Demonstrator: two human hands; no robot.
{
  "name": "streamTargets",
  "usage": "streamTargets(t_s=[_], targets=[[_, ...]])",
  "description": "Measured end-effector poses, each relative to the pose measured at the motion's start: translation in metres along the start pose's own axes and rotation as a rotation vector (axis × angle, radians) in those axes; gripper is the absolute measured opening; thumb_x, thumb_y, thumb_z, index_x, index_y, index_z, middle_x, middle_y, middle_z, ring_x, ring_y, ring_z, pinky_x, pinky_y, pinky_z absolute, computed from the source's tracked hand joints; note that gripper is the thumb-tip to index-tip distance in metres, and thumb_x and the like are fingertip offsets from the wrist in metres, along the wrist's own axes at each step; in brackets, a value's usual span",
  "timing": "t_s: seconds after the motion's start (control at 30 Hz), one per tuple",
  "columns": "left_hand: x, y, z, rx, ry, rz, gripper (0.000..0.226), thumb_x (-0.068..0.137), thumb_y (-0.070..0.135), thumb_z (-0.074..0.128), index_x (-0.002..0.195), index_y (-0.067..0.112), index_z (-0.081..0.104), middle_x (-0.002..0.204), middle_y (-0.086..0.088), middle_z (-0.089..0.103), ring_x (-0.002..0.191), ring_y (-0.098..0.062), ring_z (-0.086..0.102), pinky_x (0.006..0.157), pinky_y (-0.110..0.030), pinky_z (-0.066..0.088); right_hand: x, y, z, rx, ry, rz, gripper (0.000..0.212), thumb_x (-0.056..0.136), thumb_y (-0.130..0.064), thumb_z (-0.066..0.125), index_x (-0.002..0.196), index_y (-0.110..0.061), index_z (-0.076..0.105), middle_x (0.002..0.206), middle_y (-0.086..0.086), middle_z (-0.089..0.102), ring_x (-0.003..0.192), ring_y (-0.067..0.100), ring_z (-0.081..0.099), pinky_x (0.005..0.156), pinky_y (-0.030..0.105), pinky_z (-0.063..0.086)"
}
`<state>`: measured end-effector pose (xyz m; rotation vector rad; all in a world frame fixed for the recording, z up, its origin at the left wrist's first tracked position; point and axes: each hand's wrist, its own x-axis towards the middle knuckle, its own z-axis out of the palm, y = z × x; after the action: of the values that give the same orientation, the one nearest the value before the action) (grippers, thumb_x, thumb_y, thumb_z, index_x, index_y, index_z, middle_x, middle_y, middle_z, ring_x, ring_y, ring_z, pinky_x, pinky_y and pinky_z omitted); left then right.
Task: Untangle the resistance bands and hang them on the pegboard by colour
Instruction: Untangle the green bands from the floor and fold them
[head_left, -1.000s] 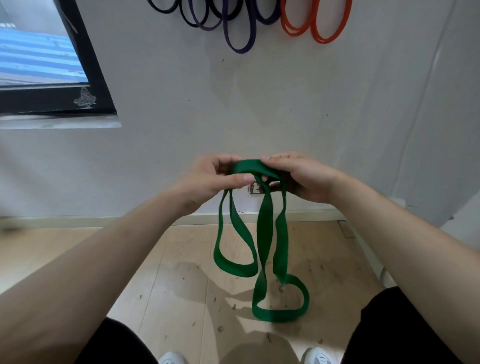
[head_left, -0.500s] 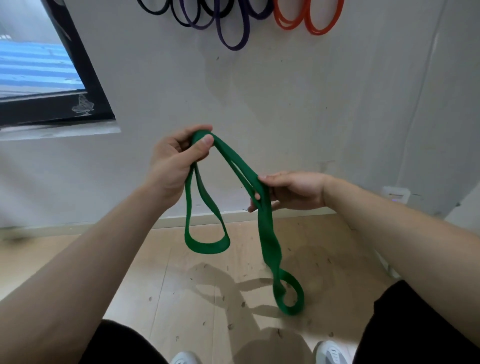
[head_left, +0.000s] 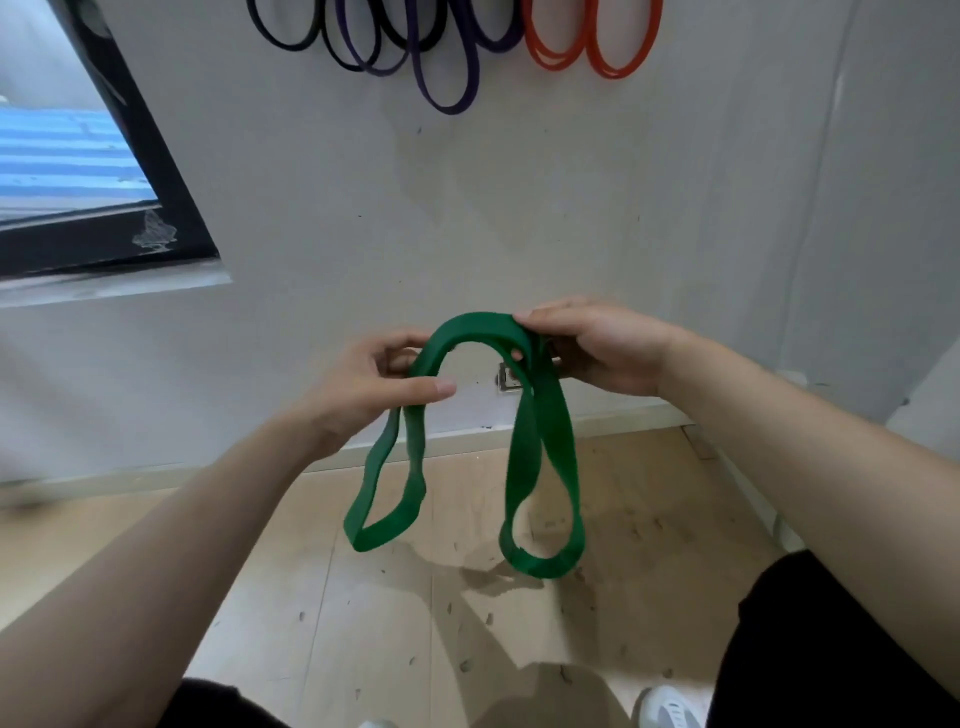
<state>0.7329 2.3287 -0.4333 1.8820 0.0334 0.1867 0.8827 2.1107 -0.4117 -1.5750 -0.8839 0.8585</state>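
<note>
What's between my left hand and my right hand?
In the head view, an arched stretch of the green resistance band bridges the gap from the left hand to the right hand, with a loop hanging below each.

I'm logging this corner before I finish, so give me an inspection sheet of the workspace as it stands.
Surface: wooden floor.
Job's things: green band arched between both hands, a loop hanging below each; black bands and purple bands overlap on the wall above, orange bands to their right.
Clutter: small dark specks on the floor.
Hands: left hand pinches the band; right hand grips it.
Cables: nothing seen.
Surroundings: white wall, window at left, wall socket behind the band.
</note>
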Motion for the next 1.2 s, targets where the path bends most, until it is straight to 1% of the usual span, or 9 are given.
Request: streamTargets(t_s=[0.13,0.27,0.43,0.63,0.83,0.93,1.0,1.1,1.2], targets=[[0.008,0.01,0.021,-0.088,0.065,0.082,0.045,0.073,0.017,0.086,0.114,0.009,0.069,0.094,0.001,0.077,0.089,-0.011,0.072,0.078,-0.017,0.053,0.002,0.001,0.015,-0.03,-0.087,0.0,0.028,0.104,-0.026,0.05,0.095,-0.011,0.072,0.091,0.006,0.069,0.09,0.019,0.064,0.093,0.04,0.049],[0.008,0.013,0.019,-0.055,0.067,0.132,0.04,0.073,0.027,0.085,0.109,0.011,0.074,0.1,-0.003,0.077,0.096,-0.017,0.072,0.084,-0.021,0.053,0.001,0.004,0.014,0.002,-0.143,0.007,0.029,0.103,-0.027,0.048,0.107,-0.008,0.07,0.103,0.009,0.071,0.103,0.026,0.064,0.104,0.048,0.046],[0.005,0.02,0.013,-0.049,0.075,0.175,0.03,0.08,0.016,0.074,0.109,0.012,0.072,0.098,0.003,0.076,0.096,-0.012,0.07,0.084,-0.018,0.051,0.001,0.009,0.012,0.097,-0.307,0.05,0.046,0.099,-0.046,0.037,0.118,-0.015,0.065,0.116,0.01,0.069,0.12,0.027,0.062,0.112,0.052,0.039],[-0.002,0.022,-0.003,-0.102,0.127,0.197,0.038,0.073,0.032,0.078,0.108,0.018,0.074,0.1,0.004,0.075,0.098,-0.013,0.068,0.088,-0.021,0.05,0.004,0.022,0.006,0.077,-0.311,0.133,0.063,0.095,-0.056,0.035,0.131,-0.013,0.061,0.122,0.007,0.068,0.123,0.028,0.058,0.114,0.05,0.038],[-0.008,0.018,-0.019,-0.123,0.222,0.186,0.024,0.085,0.02,0.075,0.109,0.016,0.071,0.088,0.012,0.074,0.084,-0.002,0.065,0.083,-0.016,0.049,-0.003,0.025,-0.005,0.134,-0.296,0.17,0.066,0.093,-0.057,0.044,0.133,-0.007,0.062,0.123,0.014,0.067,0.124,0.036,0.06,0.108,0.051,0.043],[-0.011,0.013,-0.023,-0.084,0.218,0.149,0.028,0.084,0.023,0.068,0.111,0.016,0.07,0.091,0.012,0.075,0.087,0.0,0.066,0.087,-0.019,0.049,-0.009,0.023,-0.004,0.209,-0.377,0.146,0.05,0.089,-0.056,0.057,0.12,-0.02,0.071,0.123,0.009,0.067,0.125,0.039,0.059,0.106,0.053,0.045],[-0.011,0.007,-0.027,-0.044,0.213,0.13,0.027,0.085,0.027,0.075,0.11,0.02,0.072,0.099,0.007,0.075,0.097,-0.006,0.067,0.093,-0.023,0.049,-0.012,0.022,-0.003,0.231,-0.407,0.123,0.045,0.088,-0.055,0.062,0.118,-0.022,0.071,0.117,0.007,0.068,0.123,0.039,0.059,0.102,0.051,0.047],[-0.012,-0.002,-0.035,-0.023,0.191,0.087,0.041,0.075,0.049,0.079,0.108,0.026,0.075,0.107,-0.001,0.074,0.104,-0.015,0.067,0.1,-0.031,0.05,-0.011,0.021,0.001,0.233,-0.338,0.123,0.041,0.094,-0.044,0.053,0.122,-0.017,0.065,0.11,0.007,0.069,0.116,0.034,0.063,0.098,0.048,0.049],[-0.015,-0.008,-0.038,-0.007,0.103,0.032,0.058,0.064,0.06,0.083,0.109,0.025,0.074,0.095,0.002,0.072,0.092,-0.013,0.067,0.091,-0.03,0.05,-0.01,0.024,0.005,0.23,-0.231,0.102,0.041,0.095,-0.034,0.048,0.126,-0.01,0.061,0.107,0.006,0.068,0.106,0.026,0.064,0.099,0.047,0.047]])
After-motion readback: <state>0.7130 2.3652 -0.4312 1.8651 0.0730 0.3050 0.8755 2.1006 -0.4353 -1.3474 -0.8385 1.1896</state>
